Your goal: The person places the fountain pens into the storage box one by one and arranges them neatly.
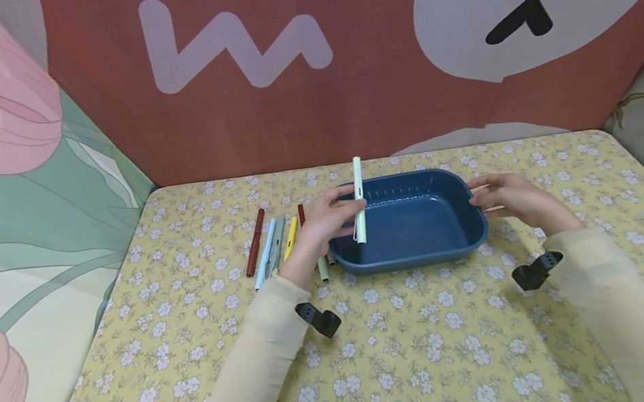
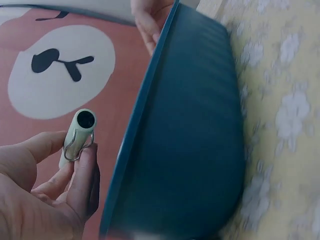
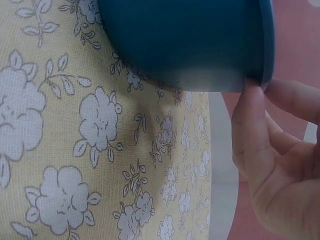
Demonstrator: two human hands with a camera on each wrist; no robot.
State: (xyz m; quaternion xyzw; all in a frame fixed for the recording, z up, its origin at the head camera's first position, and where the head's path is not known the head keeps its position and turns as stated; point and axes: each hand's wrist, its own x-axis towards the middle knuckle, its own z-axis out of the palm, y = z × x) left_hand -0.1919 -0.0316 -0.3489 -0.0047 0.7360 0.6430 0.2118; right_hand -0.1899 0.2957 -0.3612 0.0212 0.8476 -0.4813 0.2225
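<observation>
My left hand (image 1: 323,221) pinches a pale green pen (image 1: 358,182) with a wire clip between thumb and fingers. It holds the pen over the left end of a dark blue plastic basin (image 1: 413,261). In the left wrist view, the pen's dark round end (image 2: 86,119) faces the camera, beside the basin's wall (image 2: 185,130). At the opposite end, my right hand (image 1: 510,198) pinches the basin's rim. Its thumb and fingertips (image 3: 252,92) meet at that rim in the right wrist view. The basin's inside shows no pens in the head view.
Left of the basin lie several pens, among them a dark red pen (image 1: 256,243), a light blue pen (image 1: 265,253), a grey pen (image 1: 276,245) and a yellow pen (image 1: 290,236). My left hand partly covers others. A yellow floral cloth (image 1: 383,371) covers the table; a printed curtain (image 1: 286,123) hangs behind.
</observation>
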